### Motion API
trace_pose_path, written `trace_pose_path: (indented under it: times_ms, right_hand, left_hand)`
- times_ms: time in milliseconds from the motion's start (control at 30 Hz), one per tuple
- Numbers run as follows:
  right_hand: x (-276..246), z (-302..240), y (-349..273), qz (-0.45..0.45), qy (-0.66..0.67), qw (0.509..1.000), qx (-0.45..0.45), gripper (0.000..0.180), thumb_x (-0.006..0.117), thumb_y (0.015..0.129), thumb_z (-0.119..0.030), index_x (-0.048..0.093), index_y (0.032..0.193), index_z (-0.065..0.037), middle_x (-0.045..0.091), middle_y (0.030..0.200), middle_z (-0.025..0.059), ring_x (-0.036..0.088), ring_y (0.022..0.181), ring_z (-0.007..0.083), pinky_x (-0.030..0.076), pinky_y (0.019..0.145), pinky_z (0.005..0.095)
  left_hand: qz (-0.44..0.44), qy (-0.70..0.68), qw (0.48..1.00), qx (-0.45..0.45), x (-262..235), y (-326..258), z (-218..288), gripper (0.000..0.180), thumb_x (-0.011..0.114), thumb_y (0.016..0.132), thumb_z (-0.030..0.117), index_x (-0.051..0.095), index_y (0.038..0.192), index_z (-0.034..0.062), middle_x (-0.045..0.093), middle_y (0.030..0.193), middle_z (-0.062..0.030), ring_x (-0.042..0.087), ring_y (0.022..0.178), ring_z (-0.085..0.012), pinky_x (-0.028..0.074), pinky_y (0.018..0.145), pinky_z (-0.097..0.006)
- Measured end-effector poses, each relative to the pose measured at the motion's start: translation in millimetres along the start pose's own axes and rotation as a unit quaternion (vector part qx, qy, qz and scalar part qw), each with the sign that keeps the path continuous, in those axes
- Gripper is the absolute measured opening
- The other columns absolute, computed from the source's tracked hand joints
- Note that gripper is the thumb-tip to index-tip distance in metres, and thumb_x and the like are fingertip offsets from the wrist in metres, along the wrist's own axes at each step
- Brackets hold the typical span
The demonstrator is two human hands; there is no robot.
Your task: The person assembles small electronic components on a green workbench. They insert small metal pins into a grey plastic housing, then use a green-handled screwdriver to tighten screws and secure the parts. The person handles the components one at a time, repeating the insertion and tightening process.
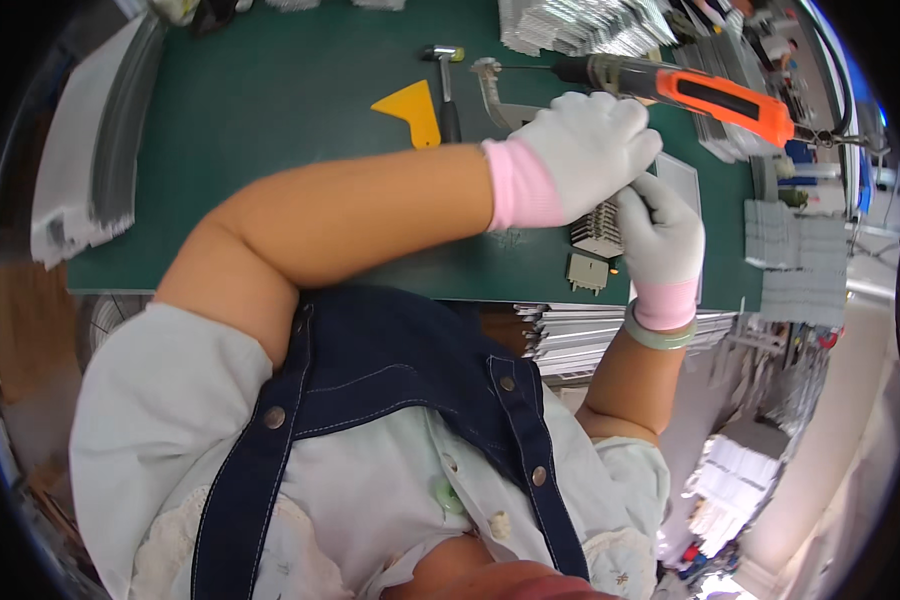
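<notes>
Both of my hands wear white gloves with pink cuffs and meet at the right part of the green table (290,110). My left hand (595,150) has its fingers curled down, just below the grey-and-orange electric screwdriver (715,98). My right hand (665,230) is closed, its fingertips pinched beneath the left hand. Whatever is between the fingers is hidden. Beside the right hand is a ribbed beige block of stacked pieces (598,232), partly covered. A small flat beige piece with little prongs (588,273) lies nearer me.
Left of my hands lie a yellow scraper (415,112), a small hammer (447,90) and a grey metal bracket (492,92). Stacked metal parts (580,25) stand at the back, with long panels (100,130) at the left. More panels (795,250) are stacked at the right.
</notes>
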State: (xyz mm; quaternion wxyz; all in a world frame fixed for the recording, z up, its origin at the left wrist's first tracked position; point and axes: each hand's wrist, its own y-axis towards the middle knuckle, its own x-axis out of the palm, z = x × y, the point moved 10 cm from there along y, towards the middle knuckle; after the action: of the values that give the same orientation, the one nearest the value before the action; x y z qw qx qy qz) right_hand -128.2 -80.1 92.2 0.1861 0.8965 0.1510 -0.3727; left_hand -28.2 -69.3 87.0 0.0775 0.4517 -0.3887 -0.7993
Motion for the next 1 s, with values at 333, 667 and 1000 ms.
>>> trace_pose_path:
  times_ms: [333, 667, 1000]
  right_hand:
    - [8.4, 69.3, 23.1, -0.131, 0.044, 0.984, 0.115, 0.027, 0.067, 0.091, -0.007, 0.073, 0.117, 0.001, 0.063, 0.078, -0.0032, 0.05, 0.063, 0.0023, 0.04, 0.057, 0.019]
    - [51.3, 58.0, 28.9, -0.256, -0.217, 0.942, 0.0, 0.02, 0.057, 0.094, -0.015, 0.068, 0.105, -0.003, 0.066, 0.078, 0.02, 0.066, 0.069, 0.0317, 0.05, 0.066, 0.0384]
    - [69.7, 55.9, 6.7, -0.313, -0.175, 0.933, -0.013, 0.024, 0.063, 0.091, -0.023, 0.073, 0.102, -0.004, 0.069, 0.082, 0.018, 0.068, 0.074, 0.0326, 0.052, 0.069, 0.0404]
  left_hand:
    - [-0.4, -0.106, 0.909, 0.058, 33.6, 31.9, -15.3, 0.027, 0.065, 0.08, 0.014, 0.068, 0.106, 0.0044, 0.07, 0.093, -0.0127, 0.068, 0.088, -0.0303, 0.054, 0.078, -0.042]
    - [-0.368, -0.162, 0.909, 0.105, 46.9, 11.9, -30.6, 0.035, 0.07, 0.078, 0.024, 0.065, 0.106, 0.0035, 0.069, 0.089, -0.014, 0.068, 0.087, -0.0316, 0.054, 0.079, -0.042]
    - [-0.064, -0.149, 0.987, 0.008, 61.4, -44.0, -21.2, 0.061, 0.083, 0.068, 0.042, 0.064, 0.116, 0.01, 0.061, 0.099, -0.0118, 0.063, 0.095, -0.0336, 0.053, 0.079, -0.046]
